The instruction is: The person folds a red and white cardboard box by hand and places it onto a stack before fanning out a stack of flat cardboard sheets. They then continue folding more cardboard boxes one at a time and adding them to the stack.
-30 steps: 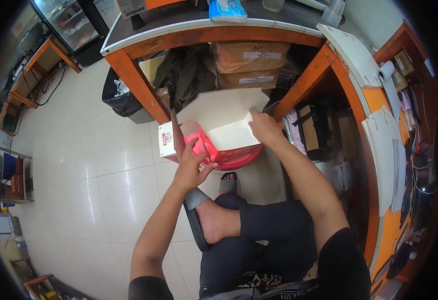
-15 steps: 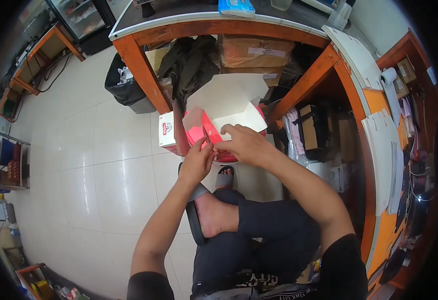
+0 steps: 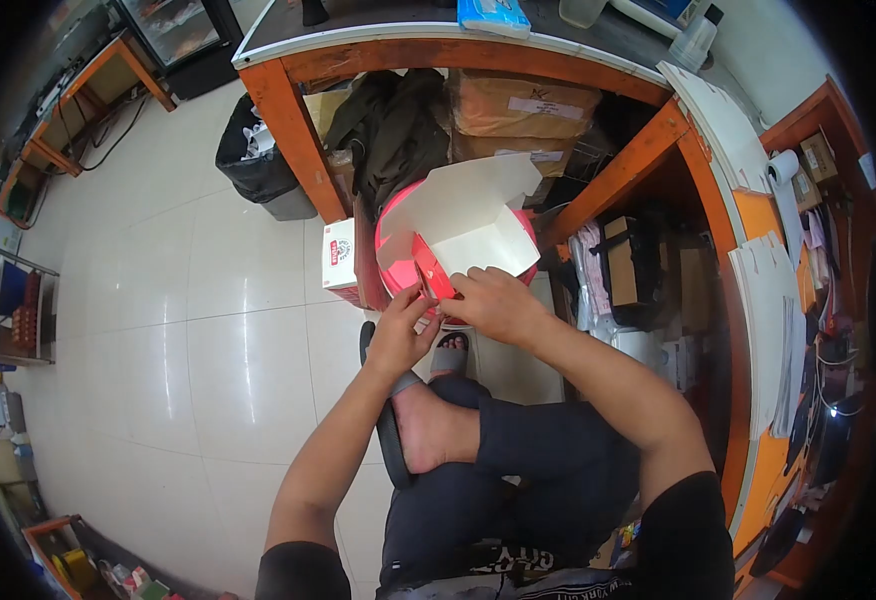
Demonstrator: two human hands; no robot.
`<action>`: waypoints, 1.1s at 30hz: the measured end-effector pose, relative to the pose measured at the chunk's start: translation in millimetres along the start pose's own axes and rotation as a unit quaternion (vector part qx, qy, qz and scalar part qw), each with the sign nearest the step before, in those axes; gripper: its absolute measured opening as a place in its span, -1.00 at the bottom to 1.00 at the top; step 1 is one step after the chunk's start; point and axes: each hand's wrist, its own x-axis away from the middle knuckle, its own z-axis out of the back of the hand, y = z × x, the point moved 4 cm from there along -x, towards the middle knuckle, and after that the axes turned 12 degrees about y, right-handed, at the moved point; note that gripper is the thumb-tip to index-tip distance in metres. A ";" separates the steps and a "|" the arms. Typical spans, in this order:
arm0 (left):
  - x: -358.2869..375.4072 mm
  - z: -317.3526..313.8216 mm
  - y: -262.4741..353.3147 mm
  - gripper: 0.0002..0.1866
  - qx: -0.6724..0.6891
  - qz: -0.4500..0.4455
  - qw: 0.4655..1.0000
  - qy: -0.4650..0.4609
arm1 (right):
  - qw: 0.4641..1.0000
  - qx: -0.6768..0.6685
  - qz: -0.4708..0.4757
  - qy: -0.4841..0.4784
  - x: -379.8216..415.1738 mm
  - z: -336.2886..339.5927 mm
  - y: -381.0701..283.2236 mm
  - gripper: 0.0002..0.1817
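In front of me an open carton (image 3: 478,240), white inside with red outer flaps, rests on a round pink-red stool (image 3: 395,203). Both hands meet at its near left corner. My left hand (image 3: 401,330) pinches the edge of a red flap (image 3: 430,268). My right hand (image 3: 498,305) grips the same corner from the right, fingers bent over the carton's near edge. The fingertips nearly touch, and the fold between them is partly hidden. Just left of the stool stands a white and red box (image 3: 339,255).
A wooden-framed table (image 3: 458,52) stands ahead, with brown cartons (image 3: 523,105) and dark cloth (image 3: 388,130) beneath it. A black-lined bin (image 3: 258,165) is at its left leg. Shelving with papers (image 3: 768,320) runs along the right. My slippered feet are below the stool.
The view has shifted slightly. My right hand has come down and closer over the carton's near edge, and the red flap stands more visible between the hands.
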 end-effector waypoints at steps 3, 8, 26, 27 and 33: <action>0.1 2.6 1.0 -0.63 0.002 -0.011 1.000 -0.001 | 1.000 0.007 -0.005 -0.002 4.1 -3.4 -5.5 -0.82; 1.7 6.3 4.8 -0.58 0.022 0.014 1.000 0.016 | 0.999 0.014 -0.022 -0.029 8.8 -8.3 -12.7 -0.81; -70.5 8.7 -38.5 -0.82 0.033 0.127 0.990 0.058 | 0.894 -0.082 -0.440 -0.027 -65.7 -47.1 30.2 -0.71; -67.3 7.9 -42.4 -0.80 0.056 0.151 0.985 0.055 | 0.898 -0.075 -0.431 -0.030 -65.0 -48.6 27.6 -0.73; -51.0 -0.2 -57.0 -0.78 0.115 0.181 0.975 0.058 | 0.924 -0.046 -0.380 -0.018 -55.3 -49.3 17.4 -0.80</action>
